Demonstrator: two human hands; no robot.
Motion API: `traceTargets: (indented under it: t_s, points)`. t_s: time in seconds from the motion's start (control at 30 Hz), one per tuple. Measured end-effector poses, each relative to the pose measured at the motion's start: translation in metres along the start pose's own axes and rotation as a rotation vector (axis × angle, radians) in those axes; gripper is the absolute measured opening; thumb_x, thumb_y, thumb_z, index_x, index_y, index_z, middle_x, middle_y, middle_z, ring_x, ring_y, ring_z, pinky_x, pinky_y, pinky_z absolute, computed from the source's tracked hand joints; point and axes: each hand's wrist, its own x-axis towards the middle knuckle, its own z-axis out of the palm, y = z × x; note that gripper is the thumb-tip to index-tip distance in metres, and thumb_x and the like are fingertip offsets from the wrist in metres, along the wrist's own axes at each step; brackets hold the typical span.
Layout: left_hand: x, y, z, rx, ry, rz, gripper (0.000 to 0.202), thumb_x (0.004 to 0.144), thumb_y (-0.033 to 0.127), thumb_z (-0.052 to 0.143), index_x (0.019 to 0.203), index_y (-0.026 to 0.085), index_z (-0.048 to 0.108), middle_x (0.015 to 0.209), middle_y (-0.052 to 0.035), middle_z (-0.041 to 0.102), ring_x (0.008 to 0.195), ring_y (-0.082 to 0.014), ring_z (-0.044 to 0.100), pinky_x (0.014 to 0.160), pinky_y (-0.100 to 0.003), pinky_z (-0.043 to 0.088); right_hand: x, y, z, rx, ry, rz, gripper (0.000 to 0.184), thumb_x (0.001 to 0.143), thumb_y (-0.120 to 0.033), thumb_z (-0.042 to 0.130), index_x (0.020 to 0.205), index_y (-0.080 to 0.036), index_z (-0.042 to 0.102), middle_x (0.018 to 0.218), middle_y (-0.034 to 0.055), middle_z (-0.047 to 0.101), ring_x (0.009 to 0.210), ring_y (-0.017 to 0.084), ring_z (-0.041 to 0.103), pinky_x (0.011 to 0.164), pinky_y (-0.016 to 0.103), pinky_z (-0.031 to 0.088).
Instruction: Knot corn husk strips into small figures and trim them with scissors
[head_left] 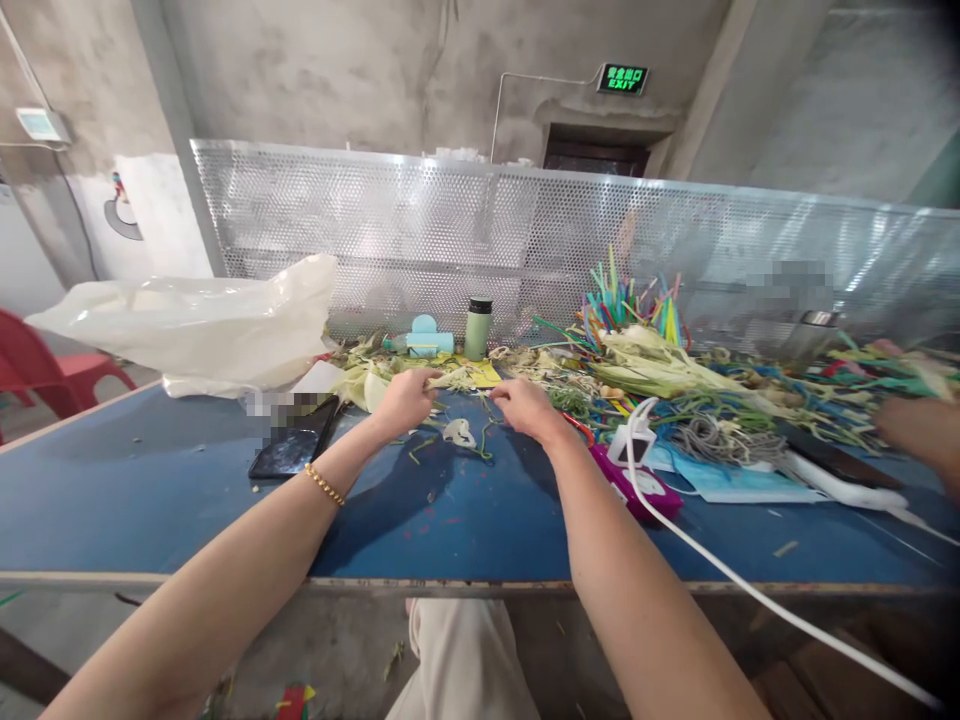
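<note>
My left hand [407, 400] hovers over the middle of the blue table, its fingers bent and drawn together. Pale green corn husks [369, 384] are just beside and behind it. Facing it across a small gap, my right hand [523, 405] has thumb and forefinger pinched; whatever either hand grips is too small to make out. On the table between and below them lie a whitish scrap [459, 433] and a thin green strand [484, 447]. A phone [289, 452] lies left of my left wrist.
A purple power strip [660, 502] with a white charger sits by my right forearm, its cable crossing the table edge. Behind stand a green bottle [478, 330] and colourful pipe cleaners [630, 305]. A plastic bag [202, 325] lies left; another person's hand [919, 435] is far right.
</note>
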Motion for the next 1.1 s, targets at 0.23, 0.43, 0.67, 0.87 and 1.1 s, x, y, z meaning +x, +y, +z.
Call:
traceTargets:
  t_s: [0.23, 0.43, 0.67, 0.87, 1.1]
  points:
    - [0.009, -0.019, -0.007, 0.126, 0.029, -0.072, 0.028, 0.084, 0.029, 0.052, 0.088, 0.015, 0.075, 0.073, -0.0081, 0.070, 0.075, -0.0218, 0.063, 0.065, -0.027, 0.040, 0.001, 0.004, 0.016, -0.157, -0.039, 0.094, 0.019, 0.073, -0.002, 0.057, 0.082, -0.011, 0.072, 0.104, 0.0204, 0.072, 0.097, 0.027, 0.068, 0.081, 0.031, 0.047]
    - [0.004, -0.030, 0.007, 0.132, -0.199, 0.141, 0.054, 0.077, 0.047, 0.065, 0.124, 0.021, 0.066, 0.120, -0.0136, 0.069, 0.108, -0.0289, 0.063, 0.085, -0.030, 0.045, -0.002, 0.003, -0.003, -0.002, 0.005, 0.084, 0.023, 0.086, -0.016, 0.046, 0.077, -0.012, 0.067, 0.070, 0.0086, 0.071, 0.055, 0.013, 0.062, 0.055, 0.022, 0.042]
    - [0.003, -0.031, -0.001, 0.225, -0.293, 0.063, 0.043, 0.072, 0.054, 0.069, 0.096, 0.019, 0.075, 0.098, -0.0158, 0.073, 0.096, -0.0322, 0.066, 0.079, -0.033, 0.046, -0.019, -0.019, -0.044, -0.016, 0.451, -0.191, 0.047, 0.095, -0.045, 0.044, 0.066, -0.015, 0.066, 0.058, 0.0066, 0.065, 0.057, 0.015, 0.055, 0.058, 0.026, 0.035]
    - [0.009, -0.036, -0.012, 0.343, -0.230, -0.117, 0.052, 0.078, 0.064, 0.057, 0.063, 0.016, 0.069, 0.077, -0.0212, 0.070, 0.085, -0.0362, 0.067, 0.074, -0.038, 0.046, -0.029, -0.013, -0.053, -0.430, 0.178, 0.132, 0.035, 0.088, -0.042, 0.059, 0.069, -0.015, 0.071, 0.075, 0.0169, 0.071, 0.074, 0.026, 0.067, 0.067, 0.033, 0.041]
    - [0.007, -0.040, -0.019, 0.555, -0.270, -0.174, 0.043, 0.069, 0.046, 0.075, 0.100, 0.015, 0.073, 0.104, -0.0240, 0.071, 0.101, -0.0384, 0.066, 0.082, -0.041, 0.049, 0.016, -0.035, -0.003, -0.408, 0.043, 0.168, 0.034, 0.088, -0.036, 0.059, 0.102, -0.009, 0.075, 0.108, 0.0275, 0.069, 0.104, 0.035, 0.066, 0.086, 0.043, 0.047]
